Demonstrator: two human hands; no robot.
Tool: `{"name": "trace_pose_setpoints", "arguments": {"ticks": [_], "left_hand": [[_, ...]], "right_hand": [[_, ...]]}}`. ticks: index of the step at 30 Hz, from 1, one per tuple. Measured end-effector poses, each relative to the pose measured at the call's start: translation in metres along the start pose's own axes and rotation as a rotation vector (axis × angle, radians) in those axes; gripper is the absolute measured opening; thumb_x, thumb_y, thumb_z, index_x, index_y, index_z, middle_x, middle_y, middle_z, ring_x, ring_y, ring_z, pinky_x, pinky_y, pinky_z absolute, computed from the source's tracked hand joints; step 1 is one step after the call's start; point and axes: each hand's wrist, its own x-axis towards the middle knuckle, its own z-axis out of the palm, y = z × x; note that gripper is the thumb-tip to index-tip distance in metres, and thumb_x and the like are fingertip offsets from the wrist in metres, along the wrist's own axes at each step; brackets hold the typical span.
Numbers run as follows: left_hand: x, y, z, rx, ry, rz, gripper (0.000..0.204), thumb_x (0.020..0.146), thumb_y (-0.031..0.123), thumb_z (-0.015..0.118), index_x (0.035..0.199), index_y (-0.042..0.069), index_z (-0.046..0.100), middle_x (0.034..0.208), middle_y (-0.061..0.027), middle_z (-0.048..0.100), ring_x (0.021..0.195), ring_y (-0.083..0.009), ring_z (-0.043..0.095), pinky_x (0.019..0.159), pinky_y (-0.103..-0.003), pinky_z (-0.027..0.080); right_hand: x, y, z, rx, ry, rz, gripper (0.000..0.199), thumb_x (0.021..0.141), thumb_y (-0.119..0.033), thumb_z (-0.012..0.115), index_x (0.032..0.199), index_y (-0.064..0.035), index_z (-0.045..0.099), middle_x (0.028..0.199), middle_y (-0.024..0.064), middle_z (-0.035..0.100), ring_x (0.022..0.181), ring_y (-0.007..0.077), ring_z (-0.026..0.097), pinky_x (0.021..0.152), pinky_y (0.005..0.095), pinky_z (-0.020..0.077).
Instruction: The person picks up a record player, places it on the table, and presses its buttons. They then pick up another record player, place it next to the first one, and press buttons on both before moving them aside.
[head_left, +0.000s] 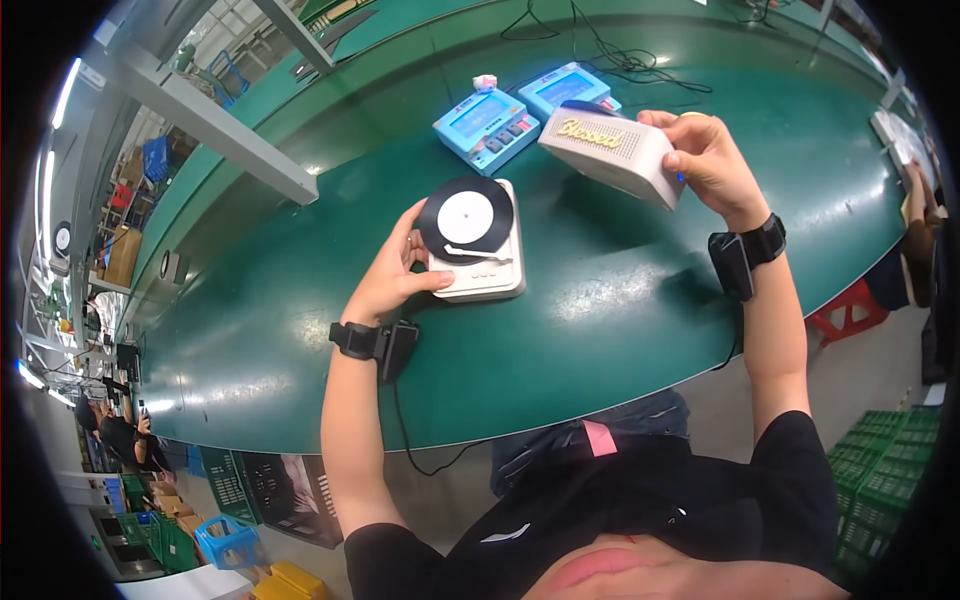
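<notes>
Green bench [600, 320] mid-frame, left hand [395, 275] gripping a cream record-player-shaped device [480, 250], right hand [710, 155] clasping a white boxy speaker [610, 150] raised at upper right, two blue gadgets [520, 110] behind.

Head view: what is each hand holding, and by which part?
Right hand: beige speaker box, gripped at its right end. Left hand: white turntable-shaped device, by its left edge.

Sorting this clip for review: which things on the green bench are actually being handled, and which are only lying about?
In hand:
- left hand grips the white record-player-shaped device resting on the green bench
- right hand holds the white box-shaped speaker up off the bench

Lying about:
- two blue toy consoles behind
- black cables at the far edge
</notes>
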Motion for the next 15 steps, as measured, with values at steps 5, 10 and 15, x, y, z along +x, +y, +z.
{"name": "trace_pose_setpoints", "arguments": {"ticks": [5, 10, 15], "left_hand": [[0.003, 0.004, 0.024, -0.005, -0.028, 0.005, 0.099, 0.067, 0.005, 0.080, 0.146, 0.004, 0.021, 0.102, -0.0064, 0.058, 0.088, -0.0132, 0.055, 0.079, -0.027, 0.044], [0.002, 0.001, 0.024, 0.015, -0.020, 0.017, 0.099, 0.066, 0.006, 0.081, 0.146, 0.004, 0.021, 0.100, -0.0061, 0.058, 0.086, -0.0129, 0.054, 0.077, -0.026, 0.044], [0.003, 0.000, 0.024, 0.006, -0.033, 0.020, 0.100, 0.066, 0.005, 0.081, 0.146, 0.004, 0.021, 0.104, -0.0079, 0.057, 0.085, -0.0134, 0.055, 0.076, -0.026, 0.044]], "right_hand": [[0.002, -0.017, -0.013, -0.088, 0.138, 0.020, 0.026, 0.077, -0.018, 0.077, 0.094, -0.0024, 0.066, 0.112, 0.0124, 0.062, 0.110, 0.0204, 0.055, 0.093, 0.0336, 0.0439], [0.002, -0.029, -0.049, -0.132, 0.225, 0.064, 0.022, 0.083, -0.018, 0.072, 0.099, -0.0045, 0.066, 0.104, 0.0072, 0.065, 0.101, 0.0146, 0.058, 0.086, 0.0300, 0.0466], [-0.013, -0.042, -0.087, -0.134, 0.351, -0.018, 0.020, 0.088, -0.018, 0.067, 0.103, -0.0049, 0.066, 0.095, 0.0039, 0.066, 0.092, 0.0106, 0.059, 0.080, 0.0275, 0.0477]]}}
